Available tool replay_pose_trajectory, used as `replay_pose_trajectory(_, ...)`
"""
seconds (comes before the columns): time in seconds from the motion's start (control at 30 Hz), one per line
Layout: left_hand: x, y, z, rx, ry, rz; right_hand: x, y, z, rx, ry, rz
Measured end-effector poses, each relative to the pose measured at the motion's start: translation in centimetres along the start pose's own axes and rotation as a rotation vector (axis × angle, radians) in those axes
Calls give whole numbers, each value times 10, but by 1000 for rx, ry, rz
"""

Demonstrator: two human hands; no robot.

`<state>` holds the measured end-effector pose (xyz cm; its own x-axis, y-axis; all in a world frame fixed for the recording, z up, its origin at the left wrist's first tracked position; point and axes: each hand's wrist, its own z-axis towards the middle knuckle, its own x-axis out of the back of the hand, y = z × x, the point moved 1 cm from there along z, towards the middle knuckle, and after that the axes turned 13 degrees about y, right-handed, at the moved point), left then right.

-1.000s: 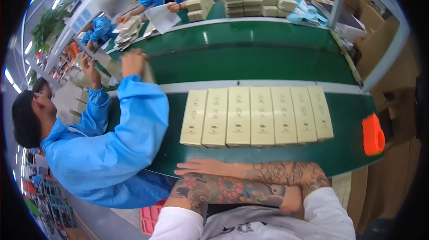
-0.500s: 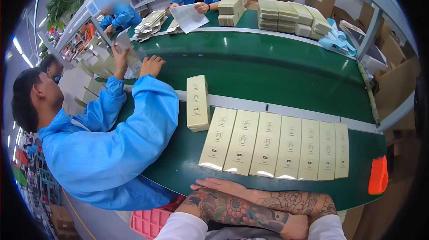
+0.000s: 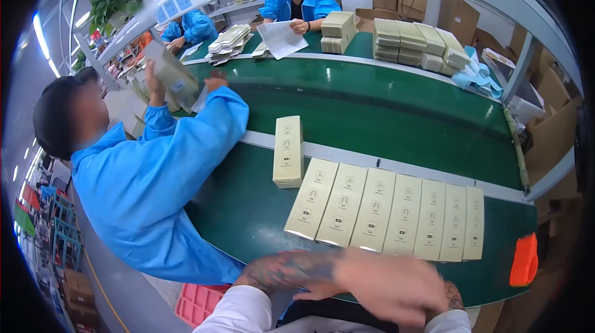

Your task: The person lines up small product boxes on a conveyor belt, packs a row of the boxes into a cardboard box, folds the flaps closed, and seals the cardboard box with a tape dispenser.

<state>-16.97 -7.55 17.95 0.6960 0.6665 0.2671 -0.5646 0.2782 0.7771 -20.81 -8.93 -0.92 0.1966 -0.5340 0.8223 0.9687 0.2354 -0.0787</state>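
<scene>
My forearms are crossed at the table's near edge. My left hand reaches over to the right, just in front of the row of boxes; motion smears its fingers, so I cannot tell their pose. Beneath the left forearm shows part of my right hand, fingers stretched out and holding nothing. Several pale yellow cartons with printed icons lean side by side in a row nearest my hands. One more carton stands upright just left of and behind that row.
At left, a co-worker in blue handles a box. Across the green conveyor belt, another person holds a paper sheet near stacked cartons. An orange object lies at right; a pink crate sits below.
My left hand has risen from my right arm toward the boxes, and my right hand has drawn back from the table. The co-worker's box has tilted; the whole view has shifted slightly.
</scene>
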Motion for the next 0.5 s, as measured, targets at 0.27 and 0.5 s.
replay_pose_trajectory(0.27, 178, -63, -166, 354, 1260, 1049, 19, 11, 21, -126, -92, 444)
replay_pose_trajectory(0.5, 190, -83, -201, 654, 1448, 501, 21, 10, 23, -134, -108, 447)
